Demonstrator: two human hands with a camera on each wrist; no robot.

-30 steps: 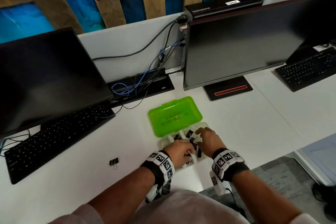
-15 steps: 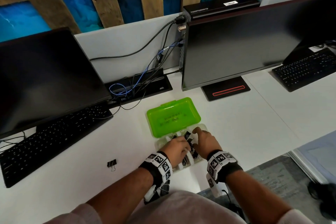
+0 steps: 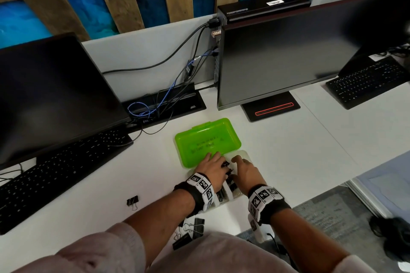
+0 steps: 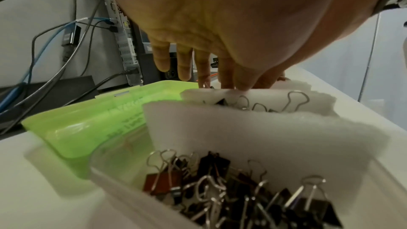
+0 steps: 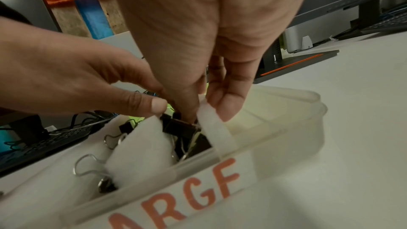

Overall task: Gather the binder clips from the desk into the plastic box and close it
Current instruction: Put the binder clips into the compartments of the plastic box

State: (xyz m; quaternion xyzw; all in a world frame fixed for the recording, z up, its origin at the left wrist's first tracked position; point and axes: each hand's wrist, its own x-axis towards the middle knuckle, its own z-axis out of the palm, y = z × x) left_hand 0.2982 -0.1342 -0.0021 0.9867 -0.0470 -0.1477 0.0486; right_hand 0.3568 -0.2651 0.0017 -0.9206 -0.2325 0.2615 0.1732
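Observation:
The clear plastic box (image 3: pixel 243 154) lies on the white desk with its green lid (image 3: pixel 206 139) hinged open behind it. Black binder clips (image 4: pixel 220 189) fill its near compartment, and white foam dividers (image 4: pixel 253 137) stand between compartments. My left hand (image 3: pixel 214 167) hovers over the box with straight fingers reaching the lid, its thumb (image 5: pixel 154 105) pressing a divider back. My right hand (image 5: pixel 207 116) reaches into the middle compartment and pinches a black binder clip (image 5: pixel 178 126) beside a white strip (image 5: pixel 218 137). Loose clips lie on the desk: a small one (image 3: pixel 132 201) and two larger ones (image 3: pixel 196 225) near my body.
A keyboard (image 3: pixel 57 175) and monitor (image 3: pixel 51 95) stand to the left. A second monitor (image 3: pixel 288 57) with its base (image 3: pixel 273 109) is behind the box, and cables (image 3: pixel 155 108) run between them. The desk's front edge is just right of my right wrist.
My left hand has slid forward over the box until its fingers reach the green lid. The right hand stays in the box. Two larger clips near my body have come into view.

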